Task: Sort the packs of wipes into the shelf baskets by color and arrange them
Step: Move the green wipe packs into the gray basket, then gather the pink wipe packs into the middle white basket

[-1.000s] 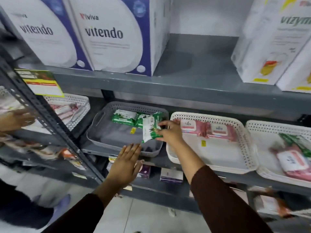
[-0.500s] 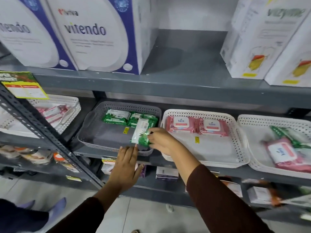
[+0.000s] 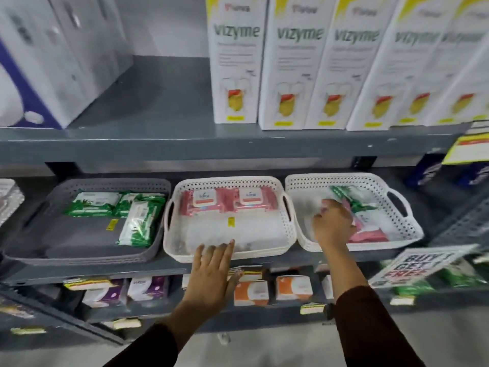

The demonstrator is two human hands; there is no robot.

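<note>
**A:** What is on the shelf (image 3: pixel 211 144), and why is it laid out that way?

**B:** Three baskets sit side by side, one per color. The grey basket (image 3: pixel 79 254) on the left holds only green packs (image 3: pixel 92 205): two lie flat along the back wall and a third is turned lengthwise at the right side, so this group looks sorted but not yet squared up. The middle white basket (image 3: pixel 227 254) holds two pink packs (image 3: pixel 227 202) touching each other in a row at the back, which leaves the front floor bare for more.

**A:** And the right one?

**B:** The right white basket (image 3: pixel 397 229) is still mixed. A green pack (image 3: pixel 352 200) lies tilted over a pink pack (image 3: pixel 367 234), so both likely belong elsewhere.

**A:** Where are the hands?

**B:** Well apart. The left hand (image 3: pixel 211 274) is flat, fingers spread, its tips touching the front rim of the middle basket, probably to steady it; it grips nothing. The right hand (image 3: pixel 333 221) reaches into the mixed basket, fingers curled at the edge of the green pack. Blur hides whether they have closed on it.
</note>
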